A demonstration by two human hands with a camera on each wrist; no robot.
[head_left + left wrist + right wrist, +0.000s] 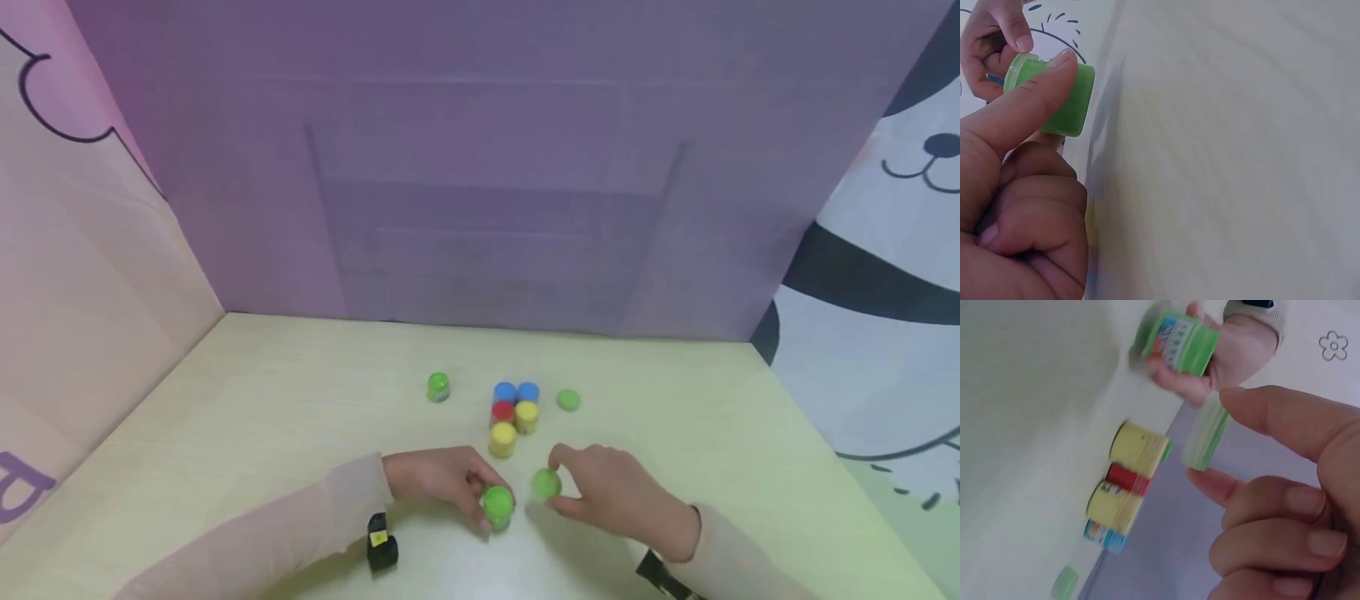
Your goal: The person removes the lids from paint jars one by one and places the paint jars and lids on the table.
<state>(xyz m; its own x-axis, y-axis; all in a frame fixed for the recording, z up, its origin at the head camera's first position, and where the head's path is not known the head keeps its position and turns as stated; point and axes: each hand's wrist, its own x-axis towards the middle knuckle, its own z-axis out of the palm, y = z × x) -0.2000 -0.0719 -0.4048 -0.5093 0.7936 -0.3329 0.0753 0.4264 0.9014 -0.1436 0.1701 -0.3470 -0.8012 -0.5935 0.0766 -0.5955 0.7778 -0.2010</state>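
Note:
My left hand grips a small green tub between thumb and fingers, just above or on the table near its front. A printed label shows on the tub's side in the right wrist view. To its right, my right hand pinches a round green lid by its edge with thumb and index finger. The lid is apart from the tub, a short gap between them. In the left wrist view the thumb lies across the green tub. Whether the tub is uncovered cannot be told.
Beyond the hands stands a tight group of small tubs: two yellow, one red and two blue. Another green tub stands to their left. A second green lid lies to their right. A purple panel rises behind the table.

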